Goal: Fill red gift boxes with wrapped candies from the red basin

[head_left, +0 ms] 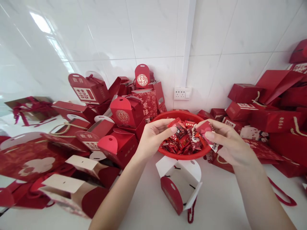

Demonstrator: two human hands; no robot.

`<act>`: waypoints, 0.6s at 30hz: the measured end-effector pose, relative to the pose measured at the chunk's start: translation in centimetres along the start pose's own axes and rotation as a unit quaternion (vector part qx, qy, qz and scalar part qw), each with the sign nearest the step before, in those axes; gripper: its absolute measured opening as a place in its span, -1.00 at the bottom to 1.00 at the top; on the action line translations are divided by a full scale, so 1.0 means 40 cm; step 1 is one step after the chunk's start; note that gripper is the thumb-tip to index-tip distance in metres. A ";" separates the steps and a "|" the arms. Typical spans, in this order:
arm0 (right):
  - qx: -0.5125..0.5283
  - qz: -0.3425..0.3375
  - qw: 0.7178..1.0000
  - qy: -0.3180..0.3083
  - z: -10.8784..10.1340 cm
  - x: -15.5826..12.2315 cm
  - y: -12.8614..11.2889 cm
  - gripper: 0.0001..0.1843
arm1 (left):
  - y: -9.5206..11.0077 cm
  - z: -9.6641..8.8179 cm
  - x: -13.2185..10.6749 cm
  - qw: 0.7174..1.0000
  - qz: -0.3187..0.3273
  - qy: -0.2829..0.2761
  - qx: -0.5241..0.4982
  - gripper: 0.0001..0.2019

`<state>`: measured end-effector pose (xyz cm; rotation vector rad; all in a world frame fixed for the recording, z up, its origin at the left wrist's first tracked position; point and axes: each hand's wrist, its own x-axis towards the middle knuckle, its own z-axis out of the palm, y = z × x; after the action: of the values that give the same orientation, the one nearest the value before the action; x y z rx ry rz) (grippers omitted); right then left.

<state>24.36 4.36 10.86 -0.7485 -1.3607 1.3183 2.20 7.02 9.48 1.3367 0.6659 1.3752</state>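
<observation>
Over a red plastic basin (184, 157) full of wrapped candies (185, 142), both my hands are raised. My left hand (154, 135) pinches a dark red candy packet (179, 131) between thumb and fingertips at the basin's left side. On the right, my right hand (224, 137) grips a red and white candy packet (204, 129), its lower corner pointing down past the thumb. Just in front of the basin stands an open gift box (181, 182), red outside and white inside, with its flaps spread. A dark red cord (191, 214) hangs out at its front. No candy shows inside the box.
Red gift boxes (126, 111) are piled on the left, some with open flaps. More red boxes and bags (275, 118) crowd the right. A power socket (182, 93) sits on the white tiled wall (158, 32) behind. A red cord handle (284, 195) lies at right.
</observation>
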 end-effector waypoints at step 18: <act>-0.007 0.018 1.000 -0.016 -0.008 0.003 -0.001 -0.68 | 0.005 0.004 -0.008 0.997 0.011 0.023 0.074 -0.65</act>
<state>24.64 4.56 10.88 -0.7679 -1.3893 1.3543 2.24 6.63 9.61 1.4359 0.8009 1.4000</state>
